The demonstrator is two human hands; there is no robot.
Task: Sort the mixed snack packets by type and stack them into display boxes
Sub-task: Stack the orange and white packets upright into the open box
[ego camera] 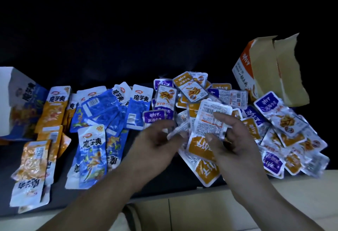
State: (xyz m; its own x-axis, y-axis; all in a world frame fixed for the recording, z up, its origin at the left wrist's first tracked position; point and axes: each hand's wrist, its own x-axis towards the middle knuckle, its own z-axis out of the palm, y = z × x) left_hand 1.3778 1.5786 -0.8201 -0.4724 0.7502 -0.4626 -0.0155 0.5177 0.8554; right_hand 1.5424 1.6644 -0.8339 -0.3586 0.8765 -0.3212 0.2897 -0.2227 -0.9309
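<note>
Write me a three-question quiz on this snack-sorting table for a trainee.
1. True or false: the orange box at the far right has its top flaps open.
2. The right grip holds: A) a roll of tape; B) a stack of small packets; C) a box flap.
3. Fill in: the long blue packets lie ___ the long orange packets and the small-packet pile.
Key: 1 true; 2 B; 3 between.
</note>
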